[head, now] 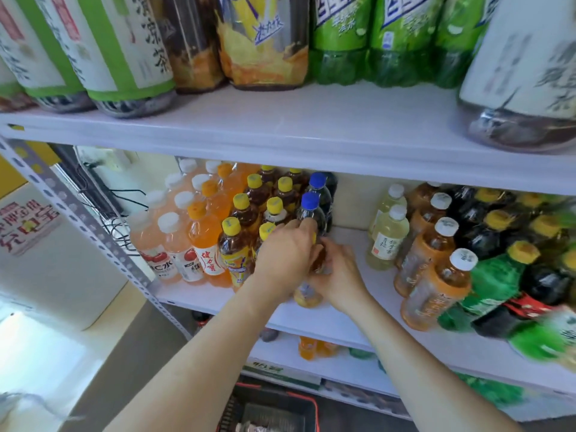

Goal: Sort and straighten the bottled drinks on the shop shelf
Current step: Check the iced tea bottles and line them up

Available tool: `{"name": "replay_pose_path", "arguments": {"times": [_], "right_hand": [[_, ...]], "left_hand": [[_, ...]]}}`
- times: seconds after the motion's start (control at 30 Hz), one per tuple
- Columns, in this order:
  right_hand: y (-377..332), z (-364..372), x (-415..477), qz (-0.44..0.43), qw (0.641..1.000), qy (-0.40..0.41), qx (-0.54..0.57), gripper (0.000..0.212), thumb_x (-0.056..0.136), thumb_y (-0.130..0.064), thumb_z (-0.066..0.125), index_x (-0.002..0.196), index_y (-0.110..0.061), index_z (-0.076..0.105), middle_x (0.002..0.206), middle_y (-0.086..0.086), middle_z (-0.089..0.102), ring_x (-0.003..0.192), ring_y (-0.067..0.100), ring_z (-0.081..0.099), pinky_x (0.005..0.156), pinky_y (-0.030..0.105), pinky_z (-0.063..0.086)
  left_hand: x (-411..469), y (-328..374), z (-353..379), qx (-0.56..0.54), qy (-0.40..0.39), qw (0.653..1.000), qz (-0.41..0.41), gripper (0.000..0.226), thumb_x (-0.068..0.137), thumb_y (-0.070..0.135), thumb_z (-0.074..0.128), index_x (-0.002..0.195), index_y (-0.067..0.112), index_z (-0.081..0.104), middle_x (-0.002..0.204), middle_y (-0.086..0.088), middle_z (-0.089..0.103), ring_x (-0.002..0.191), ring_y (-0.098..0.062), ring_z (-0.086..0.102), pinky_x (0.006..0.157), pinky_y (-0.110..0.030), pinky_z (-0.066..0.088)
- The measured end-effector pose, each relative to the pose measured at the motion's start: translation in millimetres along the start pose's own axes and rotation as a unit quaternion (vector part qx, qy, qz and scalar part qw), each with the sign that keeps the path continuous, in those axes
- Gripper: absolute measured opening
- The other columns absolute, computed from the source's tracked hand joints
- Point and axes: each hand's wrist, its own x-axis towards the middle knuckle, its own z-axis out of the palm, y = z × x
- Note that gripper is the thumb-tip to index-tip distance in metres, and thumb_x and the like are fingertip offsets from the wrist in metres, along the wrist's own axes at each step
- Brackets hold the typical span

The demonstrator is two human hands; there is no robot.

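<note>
On the middle shelf point(352, 319) both my hands hold one small iced tea bottle point(308, 294) with a yellow base. My left hand point(285, 254) grips it from the left and over the top. My right hand point(338, 275) grips it from the right. Most of the bottle is hidden by my fingers. Right beside it on the left stand rows of yellow-capped tea bottles point(232, 244). Two blue-capped dark bottles point(311, 210) stand just behind my hands.
Pink and orange drinks point(174, 247) fill the shelf's left end. To the right stand pale, orange-labelled, green and dark bottles point(436, 275). Bare shelf lies between the groups. Large bottles point(268, 42) line the upper shelf. A red basket point(274, 410) sits below.
</note>
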Motion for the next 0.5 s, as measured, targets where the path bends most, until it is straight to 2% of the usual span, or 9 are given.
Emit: {"name": "replay_pose_path", "arguments": {"times": [0.03, 0.1, 0.17, 0.2, 0.27, 0.3, 0.37, 0.43, 0.5], "right_hand": [[1.5, -1.2, -0.1, 0.010, 1.000, -0.007, 0.015, 0.061, 0.068, -0.027, 0.081, 0.121, -0.018, 0.054, 0.092, -0.012, 0.040, 0.110, 0.026, 0.049, 0.085, 0.031, 0.045], [7.0, -3.6, -3.5, 0.032, 0.995, -0.024, 0.094, 0.068, 0.057, -0.038, 0.080, 0.117, -0.026, 0.050, 0.104, -0.003, 0.050, 0.111, 0.019, 0.053, 0.090, 0.035, 0.050], [17.1, -5.6, -9.7, 0.046, 0.981, -0.047, 0.180, 0.063, 0.054, -0.039, 0.080, 0.106, -0.033, 0.045, 0.110, -0.004, 0.056, 0.099, -0.005, 0.058, 0.078, 0.016, 0.050], [23.6, -7.2, -12.7, 0.045, 0.977, -0.063, 0.200, 0.061, 0.058, -0.031, 0.083, 0.105, -0.032, 0.044, 0.110, -0.008, 0.057, 0.095, -0.012, 0.057, 0.073, 0.008, 0.048], [35.3, -12.2, -21.9, 0.048, 0.973, -0.106, 0.200, 0.062, 0.069, -0.019, 0.086, 0.112, -0.034, 0.044, 0.118, -0.011, 0.057, 0.105, -0.007, 0.056, 0.076, 0.007, 0.047], [37.6, -16.0, -27.6, 0.051, 0.972, -0.127, 0.189, 0.063, 0.072, -0.022, 0.085, 0.117, -0.037, 0.044, 0.122, -0.012, 0.057, 0.111, -0.003, 0.055, 0.083, 0.011, 0.048], [37.7, -25.8, -39.7, 0.057, 0.973, -0.154, 0.164, 0.068, 0.068, -0.039, 0.081, 0.125, -0.041, 0.044, 0.120, -0.020, 0.061, 0.110, -0.004, 0.057, 0.091, 0.023, 0.050], [27.6, -40.6, -54.2, 0.058, 0.974, -0.158, 0.155, 0.068, 0.060, -0.049, 0.079, 0.121, -0.044, 0.049, 0.108, -0.022, 0.068, 0.098, -0.005, 0.062, 0.086, 0.025, 0.051], [13.1, -59.7, -68.9, 0.044, 0.970, -0.153, 0.181, 0.060, 0.057, -0.046, 0.084, 0.111, -0.045, 0.057, 0.099, -0.015, 0.071, 0.088, 0.003, 0.067, 0.077, 0.024, 0.053]], "left_hand": [[1.9, 0.4, -0.7, -0.004, 0.002, 1.000, 0.006, 0.030, 0.095, 0.027, 0.056, 0.122, 0.013, 0.055, 0.108, -0.008, 0.061, 0.097, -0.032, 0.060, 0.073, -0.039, 0.045], [2.3, 1.1, -1.5, -0.015, -0.004, 0.999, 0.037, 0.029, 0.096, 0.025, 0.056, 0.122, 0.015, 0.056, 0.110, -0.007, 0.060, 0.097, -0.032, 0.060, 0.074, -0.039, 0.048], [-2.3, 2.1, -3.9, -0.021, -0.023, 0.997, 0.066, 0.032, 0.097, 0.024, 0.055, 0.128, 0.017, 0.055, 0.116, -0.005, 0.058, 0.102, -0.031, 0.059, 0.079, -0.040, 0.049], [-5.9, 2.6, -6.2, -0.026, -0.024, 0.996, 0.077, 0.033, 0.097, 0.023, 0.054, 0.130, 0.018, 0.055, 0.118, -0.005, 0.058, 0.104, -0.030, 0.058, 0.080, -0.040, 0.048], [-14.6, 3.0, -13.3, -0.048, 0.007, 0.994, 0.100, 0.033, 0.097, 0.020, 0.056, 0.130, 0.017, 0.057, 0.119, -0.005, 0.059, 0.105, -0.029, 0.059, 0.078, -0.036, 0.047], [-19.0, 2.9, -19.5, -0.072, 0.036, 0.990, 0.112, 0.032, 0.096, 0.020, 0.058, 0.127, 0.016, 0.059, 0.117, -0.005, 0.061, 0.101, -0.029, 0.060, 0.075, -0.035, 0.048], [-25.9, 2.0, -36.7, -0.117, 0.097, 0.981, 0.121, 0.028, 0.095, 0.026, 0.060, 0.122, 0.017, 0.064, 0.111, -0.003, 0.066, 0.090, -0.026, 0.064, 0.069, -0.034, 0.051], [-32.0, -0.8, -56.7, -0.192, 0.136, 0.970, 0.065, 0.026, 0.092, 0.041, 0.060, 0.114, 0.029, 0.066, 0.100, 0.009, 0.069, 0.078, -0.014, 0.065, 0.065, -0.029, 0.052], [-37.0, -3.1, -73.6, -0.319, 0.164, 0.933, -0.020, 0.019, 0.085, 0.049, 0.062, 0.100, 0.040, 0.068, 0.084, 0.014, 0.070, 0.069, -0.005, 0.064, 0.061, -0.023, 0.052]]}}
